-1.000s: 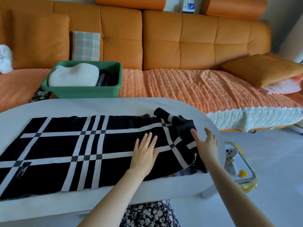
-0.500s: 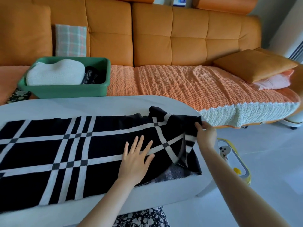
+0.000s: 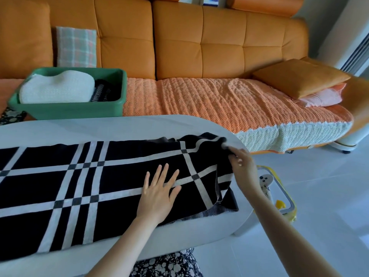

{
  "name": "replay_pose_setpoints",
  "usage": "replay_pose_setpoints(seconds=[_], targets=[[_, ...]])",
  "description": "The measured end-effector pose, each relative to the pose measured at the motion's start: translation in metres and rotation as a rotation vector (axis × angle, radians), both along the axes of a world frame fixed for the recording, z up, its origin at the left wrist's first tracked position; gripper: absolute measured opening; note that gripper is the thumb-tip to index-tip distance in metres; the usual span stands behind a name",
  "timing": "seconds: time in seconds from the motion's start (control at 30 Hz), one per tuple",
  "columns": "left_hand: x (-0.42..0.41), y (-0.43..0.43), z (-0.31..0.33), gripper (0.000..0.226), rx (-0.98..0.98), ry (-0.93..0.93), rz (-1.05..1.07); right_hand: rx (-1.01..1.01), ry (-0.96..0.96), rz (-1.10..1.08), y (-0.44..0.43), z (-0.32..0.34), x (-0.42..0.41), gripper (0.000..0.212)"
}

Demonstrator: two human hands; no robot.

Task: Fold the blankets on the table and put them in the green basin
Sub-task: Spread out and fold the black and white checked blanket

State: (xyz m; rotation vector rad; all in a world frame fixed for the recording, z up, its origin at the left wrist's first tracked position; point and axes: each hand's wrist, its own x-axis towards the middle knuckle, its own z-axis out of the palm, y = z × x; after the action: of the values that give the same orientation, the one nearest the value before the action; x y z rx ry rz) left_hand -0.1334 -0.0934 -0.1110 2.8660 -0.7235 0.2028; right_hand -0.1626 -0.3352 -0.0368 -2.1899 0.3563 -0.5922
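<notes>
A black blanket with white crossing stripes [image 3: 60, 188] lies spread along the white oval table [image 3: 139, 124], running off the frame at the left. My left hand [image 3: 158, 193] presses flat on it, fingers apart, near its right end. My right hand [image 3: 240, 163] pinches the rumpled right edge of the blanket at the table's right end. The green basin [image 3: 117, 104] stands on the sofa behind the table at the left. It holds a folded white blanket [image 3: 58, 88] and a dark striped one [image 3: 101, 91].
An orange sofa [image 3: 199, 47] with an orange knitted cover [image 3: 219, 102] runs behind the table. A plaid cushion [image 3: 76, 48] leans behind the basin. Orange and pink pillows [image 3: 303, 82] lie at the right. A white and yellow tray [image 3: 279, 188] sits on the floor by the table's right end.
My right hand went from open above the bunched end to pinching it and drawing it out to the right. The left hand stayed flat on the blanket. The camera view shifted to the right.
</notes>
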Motion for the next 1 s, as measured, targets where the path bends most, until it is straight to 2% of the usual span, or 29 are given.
replay_pose_setpoints(seconds=[0.1,0.23,0.27,0.33,0.43,0.5,0.57,0.67,1.0], targets=[[0.001,0.0,0.0,0.057,-0.035,0.017,0.008,-0.287,-0.038,0.215,0.031,-0.005,0.007,0.035],[0.002,0.002,0.004,0.063,-0.013,0.035,0.052,-0.587,0.201,0.498,0.063,-0.028,0.0,0.037],[0.002,0.002,0.004,0.065,0.001,0.028,0.07,-0.582,0.212,0.522,0.065,-0.032,-0.003,0.039],[0.002,0.003,0.002,0.066,-0.001,0.027,0.09,-0.387,0.121,0.474,0.063,-0.027,-0.003,0.037],[0.002,0.004,0.001,0.066,-0.006,-0.007,0.094,-0.049,0.008,0.186,0.041,-0.017,0.009,0.03],[0.002,0.005,0.0,0.066,0.003,-0.027,0.094,0.068,0.108,0.03,0.023,-0.012,0.015,0.029],[0.003,0.005,-0.001,0.065,0.003,-0.032,0.092,0.091,0.229,-0.041,0.013,-0.015,0.021,0.034],[0.005,0.007,-0.002,0.064,-0.009,-0.019,0.094,0.087,0.312,-0.047,0.021,-0.023,0.032,0.037],[0.016,0.074,-0.006,0.059,-0.045,-0.032,0.1,-0.111,0.343,-0.011,0.093,-0.039,0.047,0.038]])
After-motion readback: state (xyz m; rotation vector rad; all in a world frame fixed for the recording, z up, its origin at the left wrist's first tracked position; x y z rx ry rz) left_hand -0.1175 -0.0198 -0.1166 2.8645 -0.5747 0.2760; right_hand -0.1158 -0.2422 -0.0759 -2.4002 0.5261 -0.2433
